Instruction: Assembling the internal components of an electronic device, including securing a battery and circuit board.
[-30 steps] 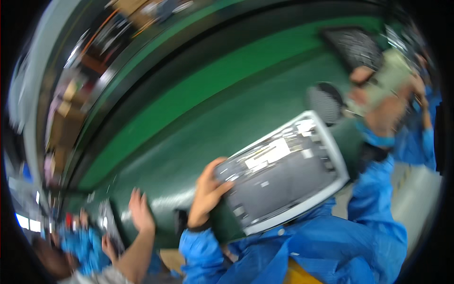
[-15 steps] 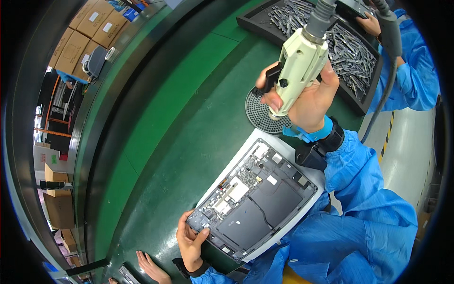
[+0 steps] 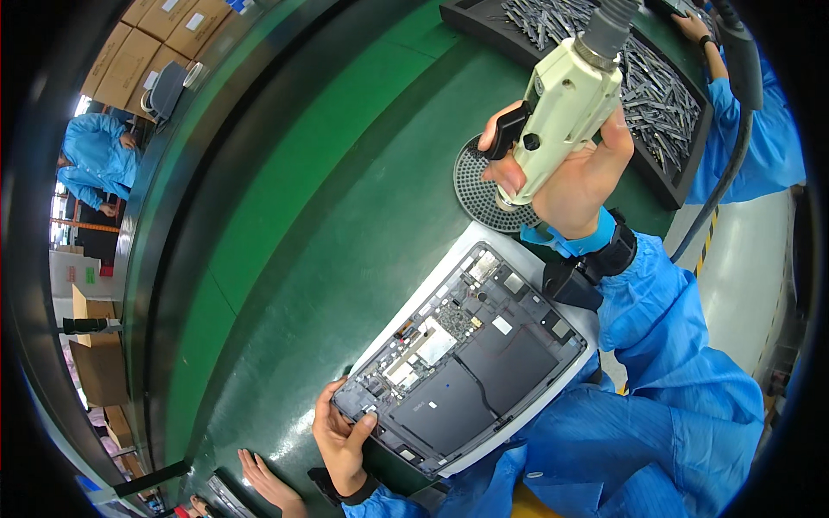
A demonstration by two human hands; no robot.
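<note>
My right hand [image 3: 587, 177] is wrapped round a cream electric screwdriver [image 3: 563, 108] with a black lever under my fingers. Its tip points down over the near part of a round perforated screw tray [image 3: 473, 186]; whether it touches the tray cannot be told. In front of me lies an opened laptop base [image 3: 518, 363], tilted in view, its circuit board and dark battery packs showing. My left hand [image 3: 341, 439] grips the laptop's left corner, thumb on top and fingers at the outer edge. Under the laptop sits a pale board [image 3: 511, 249].
Beyond the screwdriver stands a black tray [image 3: 671, 190] heaped with thin dark metal parts. A co-worker's hand [image 3: 689, 28] is at the upper right, another person's hand [image 3: 269, 485] at the lower left. A grey cable [image 3: 734, 164] hangs on the right. The bench [image 3: 345, 224] is green.
The view has shifted slightly. My right hand and the screwdriver sit a little further right in the picture, still above the screw tray. A person in blue has appeared at the far left.
</note>
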